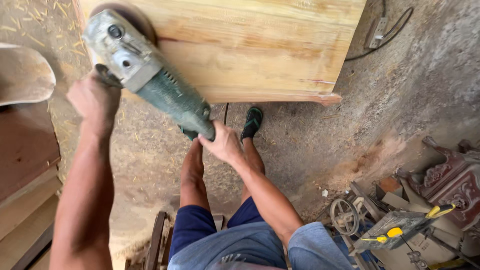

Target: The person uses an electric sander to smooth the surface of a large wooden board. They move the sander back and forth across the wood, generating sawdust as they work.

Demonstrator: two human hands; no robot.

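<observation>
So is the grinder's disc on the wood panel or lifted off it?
On it. The angle grinder has its disc end against the wood panel's left edge, held by left hand and right hand.

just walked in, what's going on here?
A person stands over a pale wooden panel, holding a green angle grinder with both hands. The left hand grips the side handle, the right hand the rear of the body. The disc end sits at the panel's edge. Sawdust covers the floor.

Dusty, sawdust-strewn floor (400, 90); carved dark-red furniture (452, 182) at right.
</observation>
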